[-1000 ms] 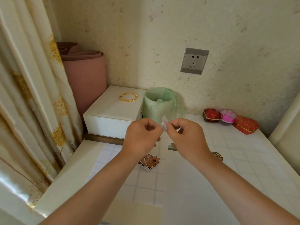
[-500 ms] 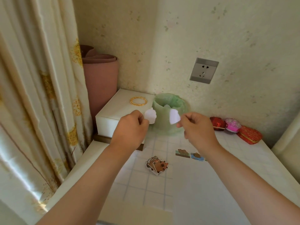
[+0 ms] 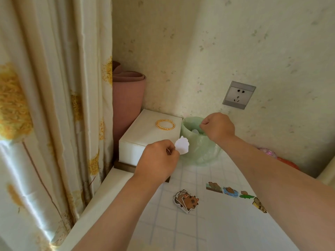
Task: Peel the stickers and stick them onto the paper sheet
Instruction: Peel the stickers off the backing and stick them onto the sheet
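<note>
Left hand (image 3: 157, 160): near centre, thumb and forefinger pinching a small white piece (image 3: 182, 146) by its lower left edge. Blank side faces the camera; sticker or backing, can't tell. The piece is held in the air in front of the near corner of the box.

Right hand (image 3: 216, 126): farther and to the right, well apart from the left one, fingers curled downward over the mouth of the bin (image 3: 199, 153). Fingertips are turned away, so whether they hold anything I can't tell. A white scrap (image 3: 195, 131) lies inside the bin, just below the fingers.

Bin is lined with a pale green bag and stands on the tabletop (image 3: 163, 223) against the far wall, touching the right side of a white box (image 3: 150, 136). A gold bangle (image 3: 165, 124) lies flat on the box lid.

Near side: stack of stickers (image 3: 186, 201), brown animal on top, on the tiled tabletop. Just right of it, the paper sheet (image 3: 235, 223), with a row of stuck stickers (image 3: 230, 191) along its far edge, partly under the right forearm.

Far left: rolled pink mat (image 3: 126, 98) upright in the corner, curtain (image 3: 54, 105) in front of it. Wall socket (image 3: 239, 95) above the right hand.
</note>
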The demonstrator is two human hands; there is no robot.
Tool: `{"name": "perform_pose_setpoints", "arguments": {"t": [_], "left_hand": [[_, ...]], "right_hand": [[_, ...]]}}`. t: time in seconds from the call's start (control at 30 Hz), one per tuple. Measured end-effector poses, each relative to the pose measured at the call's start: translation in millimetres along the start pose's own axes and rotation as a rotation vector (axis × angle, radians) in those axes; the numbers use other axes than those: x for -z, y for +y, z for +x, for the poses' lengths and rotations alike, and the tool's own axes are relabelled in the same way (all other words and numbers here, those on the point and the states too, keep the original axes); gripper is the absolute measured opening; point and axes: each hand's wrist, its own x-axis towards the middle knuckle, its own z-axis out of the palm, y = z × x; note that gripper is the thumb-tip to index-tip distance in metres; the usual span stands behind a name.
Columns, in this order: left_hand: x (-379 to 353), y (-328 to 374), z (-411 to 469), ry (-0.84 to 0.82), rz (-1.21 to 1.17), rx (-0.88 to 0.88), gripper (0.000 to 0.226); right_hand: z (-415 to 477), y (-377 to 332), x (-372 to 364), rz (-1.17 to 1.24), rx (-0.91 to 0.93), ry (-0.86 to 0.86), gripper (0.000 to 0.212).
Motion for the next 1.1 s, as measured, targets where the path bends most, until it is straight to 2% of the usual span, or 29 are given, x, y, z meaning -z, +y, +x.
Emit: {"name": "perform_pose_setpoints", "arguments": {"t": [0.13,0.37,0.6,0.7,0.8,0.9,1.1], "left_hand": [[-0.9,-1.2,1.3,-0.024,0.003,0.007,0.017],[-15.2,8.9,-0.7,-0.056,-0.023,0.027,0.018],[-40.5,21.0,-14.1,-0.149,0.008,-0.045,0.015],[-51.3,24.2,-19.1,-0.121,0.111,-0.146,0.020],[-60.6,27.1,-20.2,-0.088,0.279,-0.315,0.012],[-71.2,26.2,-17.6,-0.027,0.418,-0.520,0.013],[-86.5,27.4,-13.2,0.021,0.527,-0.717,0.021]], "right_hand": [[-10.3,-1.1,3.0,0.064,0.052,0.014,0.020],[-82.9,4.9,25.9,0.362,0.099,-0.007,0.015],[-144.4,36.3,34.4,0.598,-0.055,-0.112,0.019],[-152.7,41.5,41.8,0.707,-0.198,-0.122,0.005],[-153.6,46.0,46.6,0.783,-0.377,-0.224,0.029],[-151.3,50.3,46.2,0.811,-0.488,-0.315,0.036],[-141.8,64.1,39.9,0.803,-0.597,-0.388,0.021]]}}
